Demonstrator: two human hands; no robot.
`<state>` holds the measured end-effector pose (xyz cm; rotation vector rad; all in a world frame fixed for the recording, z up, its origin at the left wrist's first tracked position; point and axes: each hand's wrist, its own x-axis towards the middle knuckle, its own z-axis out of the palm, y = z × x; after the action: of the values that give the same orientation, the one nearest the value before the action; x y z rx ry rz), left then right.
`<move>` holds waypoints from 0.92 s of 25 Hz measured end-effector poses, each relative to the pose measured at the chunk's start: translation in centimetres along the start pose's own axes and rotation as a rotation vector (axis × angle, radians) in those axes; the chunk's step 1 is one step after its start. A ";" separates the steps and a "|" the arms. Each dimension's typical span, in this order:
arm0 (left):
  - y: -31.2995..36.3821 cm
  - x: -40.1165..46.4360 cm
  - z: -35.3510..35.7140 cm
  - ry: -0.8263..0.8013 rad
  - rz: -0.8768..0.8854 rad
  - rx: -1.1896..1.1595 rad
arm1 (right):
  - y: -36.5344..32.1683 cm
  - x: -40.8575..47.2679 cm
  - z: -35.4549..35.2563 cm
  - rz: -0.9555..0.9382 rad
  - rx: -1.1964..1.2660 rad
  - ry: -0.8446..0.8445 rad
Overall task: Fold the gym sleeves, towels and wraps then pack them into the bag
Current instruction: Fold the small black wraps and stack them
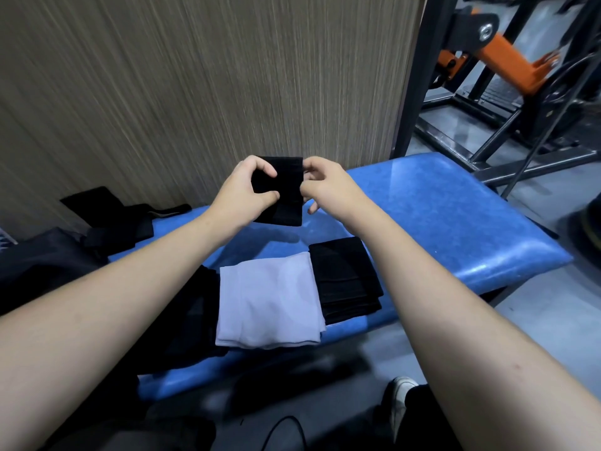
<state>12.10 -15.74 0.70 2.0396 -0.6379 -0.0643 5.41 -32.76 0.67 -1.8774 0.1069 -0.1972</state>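
Setting: a gym corner as I see it through the head camera, with a wood-grain wall panel (201, 86) behind a blue padded bench (448, 222); an orange-and-black machine (507, 60) stands on the grey floor at upper right, blurred.

Item 1: black folded cloth (283, 193), held up above the bench's far part, clear of the padding. I cannot tell whether it is a sleeve or a wrap.

Item 2: my left hand (242, 193), thumb and curled fingers pinching the cloth's left edge.

Item 3: my right hand (328, 187), fingers curled at the cloth's right edge, pinching it; the fingertips are partly hidden behind the fabric.

Item 4: pale grey folded towel (270, 301), flat on the bench's near part.

Item 5: black folded stack (346, 281), touching the towel's right side.

Item 6: dark cloth (192, 317) left of the towel, mostly covered by my left forearm; shape unclear.

Item 7: black wraps (113, 216), loose at the bench's left end against the wall.

Item 8: black bag (42, 258), far left, cut off by the edge; its opening is not discernible.

Item 9: shoe (401, 405), white toe, on the floor below.
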 end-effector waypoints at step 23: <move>6.1 -2.8 4.9 -0.562 -0.057 0.119 | 1.6 -9.0 -8.4 0.175 -0.198 -0.213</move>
<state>5.73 -20.75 2.54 2.1614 -0.9426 -0.6647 -5.01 -39.50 0.95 -2.0612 0.1478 0.1381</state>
